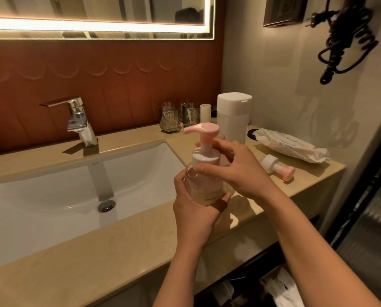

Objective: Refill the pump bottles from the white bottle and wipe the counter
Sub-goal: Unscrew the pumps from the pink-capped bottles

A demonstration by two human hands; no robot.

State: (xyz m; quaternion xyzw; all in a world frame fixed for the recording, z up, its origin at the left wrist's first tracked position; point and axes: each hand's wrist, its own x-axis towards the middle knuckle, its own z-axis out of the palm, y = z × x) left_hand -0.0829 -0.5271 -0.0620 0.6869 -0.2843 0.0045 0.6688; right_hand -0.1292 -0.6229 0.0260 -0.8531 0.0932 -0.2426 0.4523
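Observation:
A clear pump bottle (204,185) with a pink pump head and pale liquid in its lower part is held upright above the counter's front, right of the sink. My left hand (191,209) grips its base from below. My right hand (231,167) curls round the white collar under the pump. A second pump head (277,167), white and pink, lies loose on the beige counter (118,244) to the right. A tall white bottle (232,117) stands at the back. Behind my right hand a clear rim shows, too hidden to identify.
A white sink (63,196) with a chrome tap (79,120) fills the left. Glass tumblers (178,117) stand at the back wall. A pack of wet wipes (289,145) lies at the far right. A black coiled cord (349,38) hangs on the right wall.

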